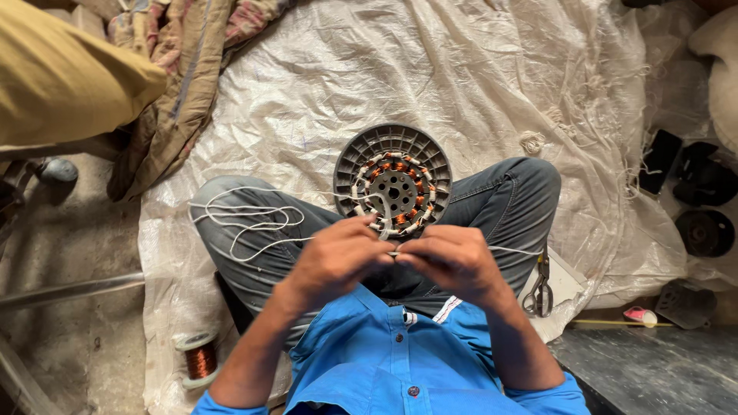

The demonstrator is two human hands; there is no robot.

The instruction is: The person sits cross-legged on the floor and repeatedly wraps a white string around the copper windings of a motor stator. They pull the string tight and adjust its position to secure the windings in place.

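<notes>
A round grey motor stator [393, 180] with copper windings and white ties rests between my crossed legs. My left hand [336, 258] and my right hand [453, 260] meet just below it, both pinching a thin white string [247, 223]. The string loops loosely over my left knee and also trails right across my other thigh. What sits between my fingertips is hidden.
A spool of copper wire [201, 357] stands on the floor at lower left. Scissors [540, 288] lie by my right thigh. Black motor parts [703, 230] sit at the right edge. A white woven sheet [461, 77] covers the floor; crumpled cloth [177, 84] lies upper left.
</notes>
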